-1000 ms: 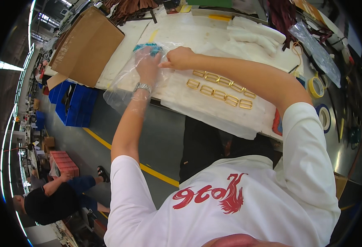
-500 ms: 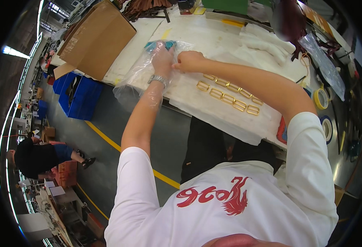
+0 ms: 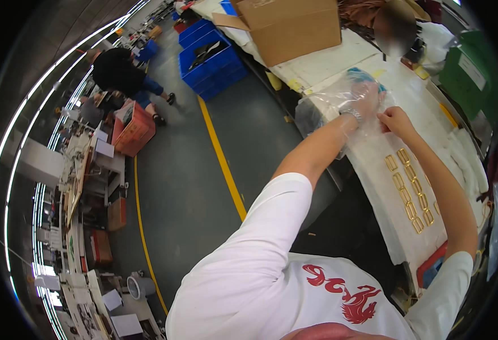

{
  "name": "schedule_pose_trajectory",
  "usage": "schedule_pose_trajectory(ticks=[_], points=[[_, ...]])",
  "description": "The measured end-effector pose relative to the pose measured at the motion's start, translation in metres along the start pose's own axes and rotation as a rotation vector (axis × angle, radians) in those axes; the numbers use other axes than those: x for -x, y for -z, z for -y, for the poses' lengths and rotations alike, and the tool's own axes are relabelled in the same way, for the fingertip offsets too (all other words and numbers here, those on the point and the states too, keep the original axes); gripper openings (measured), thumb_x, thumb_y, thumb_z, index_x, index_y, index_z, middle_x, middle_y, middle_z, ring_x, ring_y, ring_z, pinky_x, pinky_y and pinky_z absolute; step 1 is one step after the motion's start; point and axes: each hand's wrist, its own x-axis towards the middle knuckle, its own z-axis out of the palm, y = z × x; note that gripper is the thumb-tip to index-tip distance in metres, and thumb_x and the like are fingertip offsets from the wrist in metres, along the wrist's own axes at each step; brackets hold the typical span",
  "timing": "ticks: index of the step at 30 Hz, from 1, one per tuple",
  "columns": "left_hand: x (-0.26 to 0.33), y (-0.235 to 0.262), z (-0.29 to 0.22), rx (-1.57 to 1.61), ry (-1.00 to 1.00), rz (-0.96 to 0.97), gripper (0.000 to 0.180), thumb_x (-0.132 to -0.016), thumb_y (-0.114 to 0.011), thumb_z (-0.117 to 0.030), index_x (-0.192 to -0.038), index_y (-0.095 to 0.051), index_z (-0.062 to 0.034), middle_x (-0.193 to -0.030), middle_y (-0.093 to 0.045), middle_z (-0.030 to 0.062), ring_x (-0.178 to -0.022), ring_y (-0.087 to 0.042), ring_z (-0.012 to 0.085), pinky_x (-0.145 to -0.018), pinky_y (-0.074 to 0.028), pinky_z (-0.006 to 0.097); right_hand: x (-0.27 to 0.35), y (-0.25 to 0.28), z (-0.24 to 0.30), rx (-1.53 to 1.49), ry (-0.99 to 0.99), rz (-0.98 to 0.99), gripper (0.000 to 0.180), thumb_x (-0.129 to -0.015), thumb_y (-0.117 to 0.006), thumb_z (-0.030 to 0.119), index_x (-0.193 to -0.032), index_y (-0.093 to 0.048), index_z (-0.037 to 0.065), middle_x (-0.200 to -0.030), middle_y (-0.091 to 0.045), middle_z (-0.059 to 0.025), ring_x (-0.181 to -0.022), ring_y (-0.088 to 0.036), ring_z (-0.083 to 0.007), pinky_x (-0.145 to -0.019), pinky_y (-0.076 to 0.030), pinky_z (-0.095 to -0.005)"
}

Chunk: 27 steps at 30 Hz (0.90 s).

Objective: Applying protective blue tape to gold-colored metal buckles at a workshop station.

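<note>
Off to the left, blue crates (image 3: pixel 212 48) sit on the floor beside a cardboard box (image 3: pixel 291 25). At the table's (image 3: pixel 339 59) edge lies a clear plastic bag (image 3: pixel 331 105). The left hand (image 3: pixel 367 97) is pushed inside it, fingers hard to tell through the film. The right hand (image 3: pixel 395 120) pinches the bag's rim. Gold buckles (image 3: pixel 410 190) lie in rows beside them.

Gold buckles (image 3: pixel 409 191), clear plastic bag (image 3: pixel 339 102), blue crates (image 3: pixel 212 54), brown carton (image 3: pixel 291 25)
</note>
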Motion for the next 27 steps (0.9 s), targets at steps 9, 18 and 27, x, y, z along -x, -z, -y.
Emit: schedule_pose_trajectory(ticks=[9, 18, 27], points=[[-0.034, -0.055, 0.113, -0.597, -0.262, -0.206, 0.048, -0.103, -0.062, -0.034, -0.139, -0.064, -0.0016, -0.111, -0.067, 0.0200, -0.107, -0.064, 0.0467, -0.090, -0.049, 0.064, -0.010, -0.013, 0.079, 0.154, 0.218, 0.127, 0.017, -0.089, -0.062, 0.007, -0.074, -0.063, -0.001, -0.065, -0.065, -0.0082, -0.050, -0.063, -0.0182, -0.047, -0.051, -0.0341], [-0.002, -0.042, 0.070, -0.244, -0.086, -0.091, 0.043, -0.106, -0.059, -0.044, -0.113, -0.072, -0.0039, -0.107, -0.071, 0.0198, -0.098, -0.068, 0.0404, -0.080, -0.053, 0.057, -0.022, 0.032, 0.025, 0.365, 0.142, -0.150, 0.036, -0.103, -0.070, 0.032, -0.090, -0.066, -0.001, -0.070, -0.066, -0.0156, -0.063, -0.067, -0.0289, -0.066, -0.055, -0.0426], [-0.019, -0.079, 0.076, -0.485, -0.032, -0.428, 0.046, -0.104, -0.059, -0.052, -0.104, -0.070, -0.0068, -0.102, -0.066, 0.0179, -0.096, -0.065, 0.0366, -0.082, -0.051, 0.057, -0.062, 0.019, -0.011, 0.697, 0.215, -0.452, 0.049, -0.100, -0.074, 0.048, -0.098, -0.065, 0.000, -0.089, -0.072, -0.0223, -0.085, -0.070, -0.0407, -0.077, -0.053, -0.0495]])
